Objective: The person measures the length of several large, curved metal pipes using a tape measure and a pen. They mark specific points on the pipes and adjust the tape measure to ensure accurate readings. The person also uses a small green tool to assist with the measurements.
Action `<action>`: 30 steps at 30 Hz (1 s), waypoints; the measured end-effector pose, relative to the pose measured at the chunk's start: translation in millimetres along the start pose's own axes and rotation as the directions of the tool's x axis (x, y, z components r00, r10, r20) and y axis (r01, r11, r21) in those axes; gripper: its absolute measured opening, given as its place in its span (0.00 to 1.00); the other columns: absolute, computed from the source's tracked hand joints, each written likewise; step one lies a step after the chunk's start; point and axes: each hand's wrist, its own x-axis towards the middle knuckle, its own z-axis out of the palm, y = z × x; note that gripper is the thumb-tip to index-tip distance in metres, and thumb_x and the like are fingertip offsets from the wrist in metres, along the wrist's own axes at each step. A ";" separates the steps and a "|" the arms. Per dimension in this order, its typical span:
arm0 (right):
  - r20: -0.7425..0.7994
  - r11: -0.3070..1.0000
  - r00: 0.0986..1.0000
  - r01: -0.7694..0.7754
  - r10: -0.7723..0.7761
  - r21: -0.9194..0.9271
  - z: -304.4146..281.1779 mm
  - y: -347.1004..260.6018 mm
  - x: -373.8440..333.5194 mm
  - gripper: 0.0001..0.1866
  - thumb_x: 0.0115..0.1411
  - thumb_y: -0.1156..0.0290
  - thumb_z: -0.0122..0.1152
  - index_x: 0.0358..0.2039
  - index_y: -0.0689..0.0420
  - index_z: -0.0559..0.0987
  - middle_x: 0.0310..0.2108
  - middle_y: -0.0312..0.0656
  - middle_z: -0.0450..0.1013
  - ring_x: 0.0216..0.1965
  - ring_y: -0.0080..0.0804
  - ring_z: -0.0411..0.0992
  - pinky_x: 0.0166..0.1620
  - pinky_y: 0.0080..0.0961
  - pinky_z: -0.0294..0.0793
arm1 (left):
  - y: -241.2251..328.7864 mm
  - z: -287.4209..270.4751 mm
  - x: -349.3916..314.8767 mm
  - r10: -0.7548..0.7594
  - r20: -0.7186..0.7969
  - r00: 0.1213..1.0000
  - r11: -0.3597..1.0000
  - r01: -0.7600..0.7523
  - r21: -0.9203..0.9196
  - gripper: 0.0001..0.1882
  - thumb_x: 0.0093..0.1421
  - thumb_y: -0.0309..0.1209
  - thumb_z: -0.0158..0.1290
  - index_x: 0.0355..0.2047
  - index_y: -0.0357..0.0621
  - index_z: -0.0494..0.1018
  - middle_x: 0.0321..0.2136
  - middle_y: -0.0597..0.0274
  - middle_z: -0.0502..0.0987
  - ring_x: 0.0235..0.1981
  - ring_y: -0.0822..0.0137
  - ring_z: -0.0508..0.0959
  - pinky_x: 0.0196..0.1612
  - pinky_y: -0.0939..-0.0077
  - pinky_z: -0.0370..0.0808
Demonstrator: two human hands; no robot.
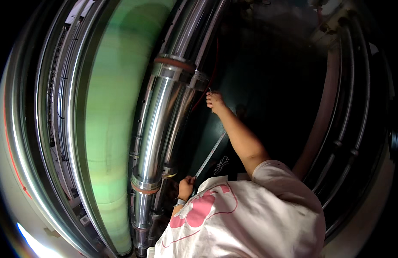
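Low in the middle, my left hand (187,186) is closed at the lower end of a pale measuring tape (210,155) with fine marks along it. A band shows on that wrist. The tape slants up and to the right in a straight line, then passes behind my right forearm. Farther away, my right hand (214,101) is closed, its arm stretched forward beside the metal rollers. A small pale tip sticks out above its fingers; what it grips is too small to make out. My left hand is close to the rollers' nearer end.
Shiny steel rollers (158,124) with brownish rings run lengthwise left of my hands. Beyond them lies a wide green roller or belt (115,129), then metal rails (72,116). A thin red cable (215,64) hangs past my right hand. Metal pipes (350,86) line the right side.
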 end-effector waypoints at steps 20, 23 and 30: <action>0.089 0.762 0.814 -0.492 0.575 -0.422 17.0 -80.9 37.8 0.09 0.57 0.70 0.37 0.23 0.56 0.65 0.12 0.29 0.55 0.09 0.18 0.50 0.12 0.18 0.47 | -21.5 84.3 -37.7 -0.306 -0.041 0.951 0.925 0.287 -0.250 0.14 0.55 0.38 0.50 0.23 0.37 0.71 0.17 0.48 0.71 0.20 0.55 0.72 0.26 0.65 0.67; -0.009 0.631 0.800 -0.480 0.600 -0.610 33.0 -89.2 30.7 0.08 0.56 0.73 0.38 0.21 0.55 0.64 0.11 0.29 0.54 0.09 0.18 0.50 0.13 0.20 0.50 | -30.1 95.3 -56.1 -0.352 0.013 0.936 0.911 0.346 -0.226 0.14 0.55 0.37 0.49 0.22 0.37 0.71 0.15 0.49 0.70 0.18 0.58 0.70 0.25 0.66 0.66; 0.069 0.951 0.984 -0.140 0.165 -0.274 13.3 -26.4 31.8 0.08 0.54 0.66 0.45 0.19 0.51 0.64 0.08 0.29 0.52 0.06 0.21 0.48 0.11 0.21 0.44 | -17.3 91.5 -42.3 -0.370 -0.037 0.928 0.877 0.336 -0.343 0.13 0.55 0.36 0.51 0.23 0.37 0.71 0.16 0.50 0.71 0.18 0.61 0.70 0.25 0.68 0.66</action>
